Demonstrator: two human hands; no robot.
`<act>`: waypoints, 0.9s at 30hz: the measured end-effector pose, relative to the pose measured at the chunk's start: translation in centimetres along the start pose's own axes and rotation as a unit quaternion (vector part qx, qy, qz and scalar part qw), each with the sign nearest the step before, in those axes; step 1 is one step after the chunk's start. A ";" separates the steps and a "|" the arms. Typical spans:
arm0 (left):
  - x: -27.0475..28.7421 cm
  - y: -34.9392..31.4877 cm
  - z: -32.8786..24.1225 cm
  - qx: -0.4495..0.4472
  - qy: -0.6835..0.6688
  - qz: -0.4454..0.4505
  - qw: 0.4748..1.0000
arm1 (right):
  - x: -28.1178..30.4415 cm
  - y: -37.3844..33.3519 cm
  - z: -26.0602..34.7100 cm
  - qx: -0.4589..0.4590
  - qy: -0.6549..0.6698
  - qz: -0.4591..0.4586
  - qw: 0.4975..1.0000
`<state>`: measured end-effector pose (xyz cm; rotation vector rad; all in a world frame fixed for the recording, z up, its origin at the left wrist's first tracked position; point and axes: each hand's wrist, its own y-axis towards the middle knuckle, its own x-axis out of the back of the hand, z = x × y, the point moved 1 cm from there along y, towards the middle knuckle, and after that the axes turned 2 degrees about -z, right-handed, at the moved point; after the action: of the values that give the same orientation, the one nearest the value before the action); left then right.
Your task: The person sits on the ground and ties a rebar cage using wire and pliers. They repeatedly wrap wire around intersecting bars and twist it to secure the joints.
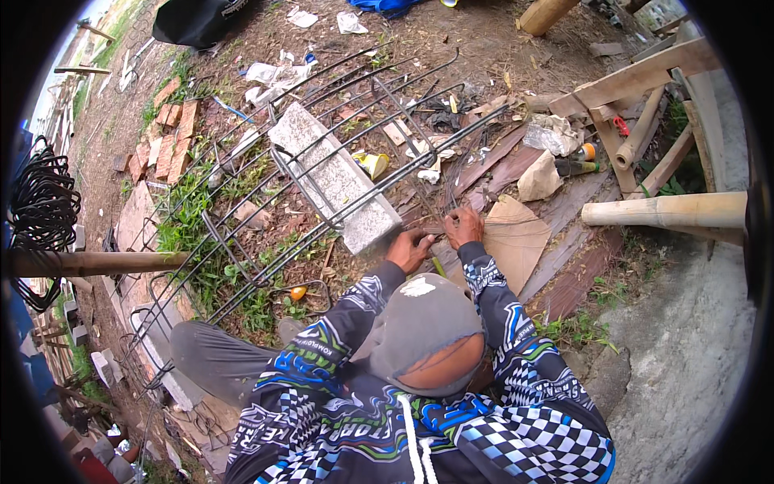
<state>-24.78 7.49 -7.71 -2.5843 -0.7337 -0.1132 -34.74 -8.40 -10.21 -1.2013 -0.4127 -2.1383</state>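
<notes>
Reddish bricks (179,157) lie near green grass (184,231).

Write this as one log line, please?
left hand: beside grey oblong concrete block; right hand: near left hand; black metal frame: crossing block; held thing: unclear

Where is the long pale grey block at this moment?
In the head view, the block lies left of centre, among dark rods, beside the left hand.

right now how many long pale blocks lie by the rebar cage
2: a long block just beyond the left hand, a second block left of the grey trouser leg. More may be hidden.
</notes>
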 end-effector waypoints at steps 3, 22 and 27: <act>-3.0 3.2 -1.2 0.004 -0.007 -0.078 0.997 | 1.7 0.0 1.4 -0.035 0.099 0.039 0.994; 25.4 -7.9 -35.6 -0.338 -0.082 -0.312 0.884 | 22.4 3.3 19.6 0.345 0.449 -0.050 0.823; 27.7 -13.6 -40.8 -0.414 0.073 -0.528 0.738 | 21.3 0.5 30.4 0.422 0.542 0.003 0.727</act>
<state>-6.42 13.04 39.67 -2.3626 -2.4244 -1.2075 -22.80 -0.19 23.91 0.5866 -0.6773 -1.8563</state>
